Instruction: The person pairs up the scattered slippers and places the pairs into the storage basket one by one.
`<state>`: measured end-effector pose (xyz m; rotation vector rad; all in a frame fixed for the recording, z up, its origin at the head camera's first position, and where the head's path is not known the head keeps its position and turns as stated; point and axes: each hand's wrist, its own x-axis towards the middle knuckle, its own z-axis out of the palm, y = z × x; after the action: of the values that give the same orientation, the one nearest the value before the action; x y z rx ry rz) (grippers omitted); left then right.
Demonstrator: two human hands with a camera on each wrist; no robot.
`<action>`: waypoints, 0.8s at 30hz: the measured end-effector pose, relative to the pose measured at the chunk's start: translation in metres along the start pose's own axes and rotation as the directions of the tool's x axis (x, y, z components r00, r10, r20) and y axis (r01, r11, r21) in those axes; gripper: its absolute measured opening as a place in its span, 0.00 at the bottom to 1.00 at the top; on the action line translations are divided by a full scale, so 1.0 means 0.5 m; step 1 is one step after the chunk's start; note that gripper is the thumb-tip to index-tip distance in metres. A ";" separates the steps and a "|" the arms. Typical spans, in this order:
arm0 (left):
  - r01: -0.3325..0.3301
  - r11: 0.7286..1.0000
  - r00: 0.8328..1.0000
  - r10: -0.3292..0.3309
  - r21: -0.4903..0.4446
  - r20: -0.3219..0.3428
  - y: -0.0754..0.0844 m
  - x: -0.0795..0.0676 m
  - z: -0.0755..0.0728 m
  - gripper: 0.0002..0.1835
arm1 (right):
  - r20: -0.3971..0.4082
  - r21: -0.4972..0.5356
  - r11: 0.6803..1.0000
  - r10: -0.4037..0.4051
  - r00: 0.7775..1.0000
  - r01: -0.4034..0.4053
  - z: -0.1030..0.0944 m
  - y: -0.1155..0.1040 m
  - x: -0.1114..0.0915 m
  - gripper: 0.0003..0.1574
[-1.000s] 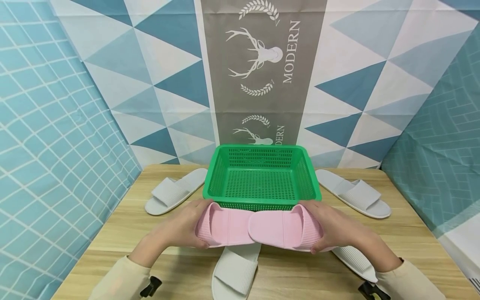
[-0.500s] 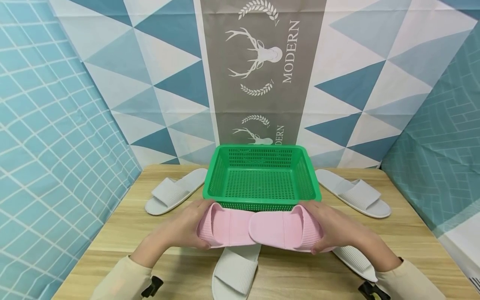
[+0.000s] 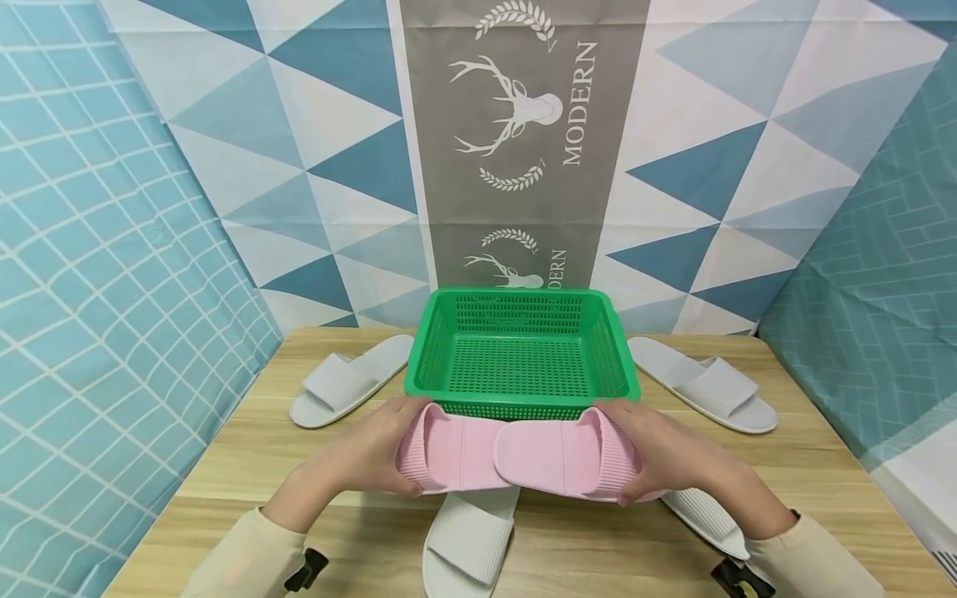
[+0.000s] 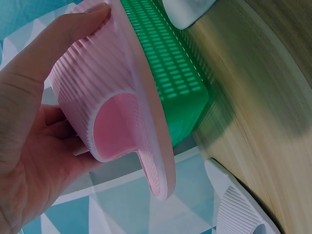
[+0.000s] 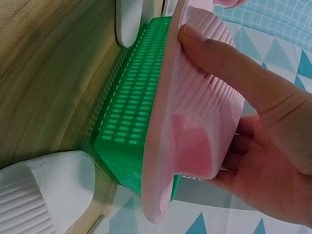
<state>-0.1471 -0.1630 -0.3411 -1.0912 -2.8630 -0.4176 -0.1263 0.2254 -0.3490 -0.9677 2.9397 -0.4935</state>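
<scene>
Two pink slippers are held up in front of the green basket (image 3: pixel 522 400), their heel ends overlapping in the middle. My left hand (image 3: pixel 377 453) grips the left pink slipper (image 3: pixel 478 453) round its ribbed strap, thumb on the near side, as the left wrist view also shows. The right pink slipper (image 3: pixel 534 457) is gripped the same way by my right hand (image 3: pixel 665 453); in the right wrist view the thumb lies on the ribbed strap (image 5: pixel 209 97). Both slippers are above the table, close to the basket's front wall. Nothing lies inside the basket.
A light grey slipper (image 3: pixel 340 382) lies left of the basket and another grey slipper (image 3: pixel 721 390) right of it. Nearer, a white slipper (image 3: pixel 471 540) is partly under the pink pair, and a further white slipper (image 3: pixel 706 519) is partly hidden by my right arm. Patterned cloth stands behind the wooden table (image 3: pixel 247 473).
Almost nothing differs. The left pink slipper and my left hand have shifted very slightly to the right; the grip of both hands is the same.
</scene>
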 end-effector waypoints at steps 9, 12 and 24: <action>-0.012 1.000 1.000 0.012 0.012 -0.007 0.007 0.002 -0.004 0.53 | 0.019 0.013 1.000 0.018 1.000 -0.018 -0.003 -0.006 0.003 0.66; -0.013 1.000 1.000 0.014 0.011 -0.007 0.009 0.003 -0.004 0.53 | 0.022 0.016 1.000 0.026 0.999 -0.027 -0.004 -0.008 0.004 0.67; -0.017 1.000 1.000 0.017 0.012 -0.008 0.010 -0.003 -0.004 0.51 | 0.017 0.019 1.000 0.013 1.000 -0.013 -0.001 -0.014 0.005 0.66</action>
<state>-0.1429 -0.1607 -0.3384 -1.1078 -2.8433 -0.4029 -0.1241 0.2189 -0.3461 -0.9455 2.9187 -0.5098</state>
